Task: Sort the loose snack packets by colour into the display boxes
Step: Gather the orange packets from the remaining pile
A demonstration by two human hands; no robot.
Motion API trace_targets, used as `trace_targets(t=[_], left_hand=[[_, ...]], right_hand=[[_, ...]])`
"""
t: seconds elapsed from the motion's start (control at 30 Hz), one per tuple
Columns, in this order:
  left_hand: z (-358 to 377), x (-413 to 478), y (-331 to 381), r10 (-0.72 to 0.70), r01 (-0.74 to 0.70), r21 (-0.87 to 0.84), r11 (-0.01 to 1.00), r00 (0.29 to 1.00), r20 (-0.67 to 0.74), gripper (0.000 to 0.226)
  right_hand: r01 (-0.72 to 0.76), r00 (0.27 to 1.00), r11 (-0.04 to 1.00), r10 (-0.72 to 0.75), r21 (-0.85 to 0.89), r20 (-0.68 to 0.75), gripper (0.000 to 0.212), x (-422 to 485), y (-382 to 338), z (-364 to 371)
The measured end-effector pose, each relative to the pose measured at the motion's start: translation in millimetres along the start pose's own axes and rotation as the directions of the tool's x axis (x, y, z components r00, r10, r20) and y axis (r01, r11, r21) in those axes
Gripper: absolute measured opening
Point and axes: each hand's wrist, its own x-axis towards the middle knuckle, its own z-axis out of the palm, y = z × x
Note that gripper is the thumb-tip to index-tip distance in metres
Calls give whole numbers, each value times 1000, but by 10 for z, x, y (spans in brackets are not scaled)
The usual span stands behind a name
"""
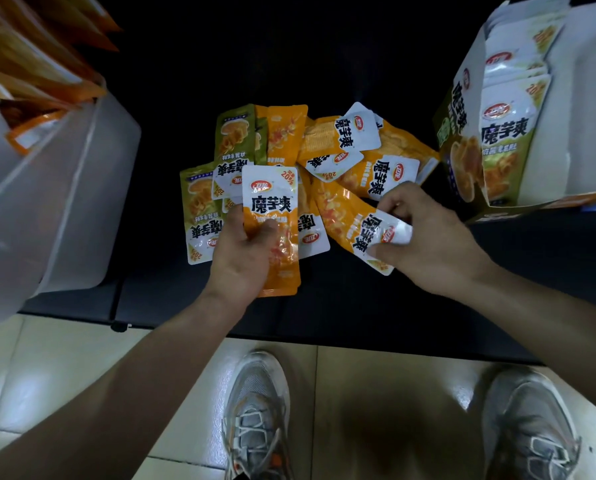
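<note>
The left hand [244, 252] grips an orange packet [270, 216], held upright over the near edge of the pile [327, 150], with the thumb pressed on its front. The right hand [431, 237] pinches the white end of a second packet [345, 220], also orange, between thumb and curled fingers. This one lies slanted on the near right side of the pile. The loose packets overlap on a black table [358, 306]. Most are orange, but one green packet [196, 192] lies at the left edge just beside the left hand, and another green one [236, 133] sits further back. On the right stands a green box [462, 161], open, with white-topped packets [512, 98] filed inside. On the left a clear bin [64, 188] holds orange bags [30, 64]. Below, grey shoes [255, 410] stand on a tiled floor [47, 358]
</note>
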Motion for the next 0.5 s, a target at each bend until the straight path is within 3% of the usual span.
trace_targets(t=[0.1,0.23,0.3,0.4,0.5], left_hand=[[-19,4,32,-22,18,-70,997,998,-60,17],[-53,4,83,20,-29,-117,993,997,-78,17],[-31,-12,98,33,-37,-132,991,999,-36,18],[29,-52,154,48,-37,-160,986,997,64,22],[103,-121,216,60,-9,-199,980,966,250,22]], right_hand=[[90,992,978,-71,189,-104,28,-22,-56,-142],[182,975,926,-128,330,-179,27,-7,-172,-310],[200,975,914,-152,353,-160,24,20,-204,-365],[160,987,956,-158,247,-28,21,81,-243,-393],[109,989,961,-129,254,66,18,104,-304,-278]])
